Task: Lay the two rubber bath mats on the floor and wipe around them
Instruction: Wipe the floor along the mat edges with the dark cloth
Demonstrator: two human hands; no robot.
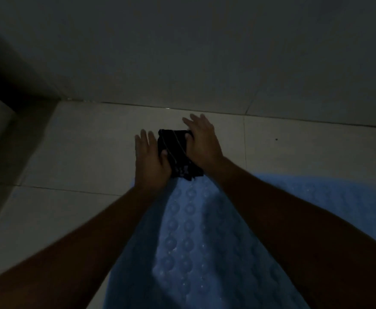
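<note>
Mat (189, 230) on pale tiled floor (82, 152); both hands (175, 150) press dark cloth (174, 152), fingers spread.

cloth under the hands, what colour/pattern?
Black cloth with thin pale diagonal stripes; head view, though dim.

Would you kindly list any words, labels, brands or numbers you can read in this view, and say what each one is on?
None can be read.
Dark cloth under both hands: only pale stripes, no lettering.
Blue bath mat: raised circles, no text.
Floor tiles and wall: plain, and the picture is dim.
</note>
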